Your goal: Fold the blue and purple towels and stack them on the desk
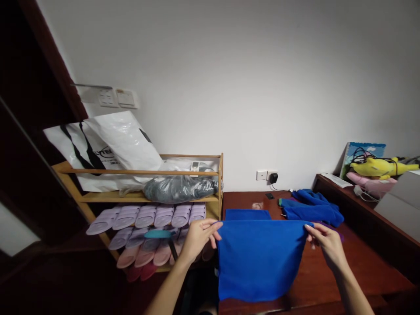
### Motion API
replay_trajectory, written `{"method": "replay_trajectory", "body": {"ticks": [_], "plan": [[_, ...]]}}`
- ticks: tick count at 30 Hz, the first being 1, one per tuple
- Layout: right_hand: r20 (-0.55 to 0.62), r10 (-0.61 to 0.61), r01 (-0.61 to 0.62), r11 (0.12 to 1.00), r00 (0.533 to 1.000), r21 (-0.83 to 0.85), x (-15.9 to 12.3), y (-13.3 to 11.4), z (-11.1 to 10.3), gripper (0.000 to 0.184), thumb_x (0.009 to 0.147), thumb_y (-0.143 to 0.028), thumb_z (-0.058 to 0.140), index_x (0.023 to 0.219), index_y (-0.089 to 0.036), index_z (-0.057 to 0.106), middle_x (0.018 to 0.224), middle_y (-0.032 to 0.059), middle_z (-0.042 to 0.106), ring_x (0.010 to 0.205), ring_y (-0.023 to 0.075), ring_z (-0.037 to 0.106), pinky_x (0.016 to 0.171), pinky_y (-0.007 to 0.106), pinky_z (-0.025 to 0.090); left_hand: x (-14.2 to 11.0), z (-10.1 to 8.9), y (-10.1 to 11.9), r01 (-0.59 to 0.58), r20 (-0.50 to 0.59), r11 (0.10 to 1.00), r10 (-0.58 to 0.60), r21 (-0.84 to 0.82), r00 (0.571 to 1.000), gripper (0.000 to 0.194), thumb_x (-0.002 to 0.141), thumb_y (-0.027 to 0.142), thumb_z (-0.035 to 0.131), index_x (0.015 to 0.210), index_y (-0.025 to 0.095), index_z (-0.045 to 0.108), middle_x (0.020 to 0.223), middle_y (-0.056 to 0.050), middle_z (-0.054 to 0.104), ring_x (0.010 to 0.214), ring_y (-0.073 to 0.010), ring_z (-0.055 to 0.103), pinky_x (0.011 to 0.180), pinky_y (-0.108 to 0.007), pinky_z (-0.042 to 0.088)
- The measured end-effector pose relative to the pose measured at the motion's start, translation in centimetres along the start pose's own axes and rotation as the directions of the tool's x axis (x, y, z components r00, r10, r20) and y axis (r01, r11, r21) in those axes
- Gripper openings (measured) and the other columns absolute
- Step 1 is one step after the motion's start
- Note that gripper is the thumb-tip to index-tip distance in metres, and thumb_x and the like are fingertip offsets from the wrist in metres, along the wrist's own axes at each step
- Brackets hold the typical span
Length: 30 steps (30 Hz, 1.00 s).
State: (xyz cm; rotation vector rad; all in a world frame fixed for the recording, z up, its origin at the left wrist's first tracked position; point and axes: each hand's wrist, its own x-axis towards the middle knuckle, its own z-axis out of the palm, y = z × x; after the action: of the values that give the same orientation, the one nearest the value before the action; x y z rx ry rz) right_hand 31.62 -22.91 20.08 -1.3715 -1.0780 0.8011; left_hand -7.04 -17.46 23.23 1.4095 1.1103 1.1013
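Note:
A blue cloth [260, 260] hangs stretched out between my two hands, its top edge pulled nearly straight. My left hand [203, 232] pinches its upper left corner between thumb and fingers. At the upper right corner, my right hand [324, 239] grips it the same way. The cloth's lower part hangs over the front of the brown wooden surface [357, 267]. Behind it, a flat folded blue cloth [247, 214] lies on that surface. Farther right is a crumpled pile of blue cloths [311, 206] with a bit of purple beneath.
To the left stands a wooden rack [220, 183] with purple slippers [146, 216], a white bag [126, 140] and a plastic-wrapped bundle [183, 188]. A black plug [273, 178] sits in the wall socket. A yellow plush toy [374, 167] rests on the raised ledge at right.

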Motion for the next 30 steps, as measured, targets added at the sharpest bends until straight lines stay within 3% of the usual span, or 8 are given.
{"method": "replay_trajectory", "body": {"ticks": [10,16,20,24,30], "plan": [[-0.009,0.020,-0.020,0.999,1.000,0.039,6.7,4.9,3.6,0.037,0.063,-0.051,0.071,0.072,-0.015,0.065,0.072,0.0082,0.072,0.059,0.0151,0.061,0.048,0.023,0.038,7.7,1.6,-5.0,0.023,-0.095,0.999,-0.020,0.023,0.995,0.041,0.069,0.055,0.063,0.072,0.014,0.061,0.065,-0.009,0.071,0.045,-0.0159,0.063,0.036,-0.019,0.029],[-0.007,0.007,-0.007,1.000,1.000,-0.013,10.4,8.2,5.7,0.045,0.055,-0.058,0.070,0.072,-0.016,0.068,0.068,0.0081,0.072,0.066,0.0216,0.066,0.055,0.027,0.047,11.8,2.4,-8.8,0.096,-0.140,0.995,-0.093,0.012,0.986,0.040,0.066,0.054,0.066,0.072,0.016,0.057,0.071,-0.010,0.071,0.063,-0.0212,0.069,0.043,-0.021,0.042],[0.019,0.009,-0.008,0.997,1.000,-0.077,12.6,10.9,6.7,0.046,0.056,-0.054,0.068,0.082,-0.015,0.068,0.069,0.0062,0.072,0.070,0.0222,0.067,0.058,0.029,0.050,13.9,2.8,-11.2,0.162,-0.141,0.986,-0.156,0.038,0.978,0.032,0.075,0.044,0.064,0.085,0.015,0.057,0.080,-0.009,0.071,0.076,-0.0209,0.069,0.053,-0.025,0.050],[0.057,0.002,0.006,0.991,0.998,-0.135,14.0,13.8,7.5,0.048,0.061,-0.051,0.063,0.094,-0.016,0.066,0.086,0.0072,0.074,0.086,0.0236,0.068,0.076,0.034,0.052,15.4,3.2,-13.4,0.211,-0.121,0.971,-0.197,0.112,0.973,0.024,0.086,0.034,0.056,0.101,0.014,0.058,0.094,-0.004,0.067,0.083,-0.0157,0.065,0.071,-0.032,0.054],[0.062,-0.016,0.030,0.971,0.998,-0.237,14.7,17.6,9.8,0.056,0.064,-0.046,0.054,0.112,-0.016,0.058,0.114,0.0120,0.067,0.109,0.0249,0.060,0.093,0.037,0.047,17.6,4.1,-16.0,0.230,-0.129,0.932,-0.201,0.280,0.971,0.030,0.088,0.036,0.055,0.109,0.016,0.057,0.106,-0.005,0.062,0.091,-0.0173,0.061,0.080,-0.039,0.052]]}}
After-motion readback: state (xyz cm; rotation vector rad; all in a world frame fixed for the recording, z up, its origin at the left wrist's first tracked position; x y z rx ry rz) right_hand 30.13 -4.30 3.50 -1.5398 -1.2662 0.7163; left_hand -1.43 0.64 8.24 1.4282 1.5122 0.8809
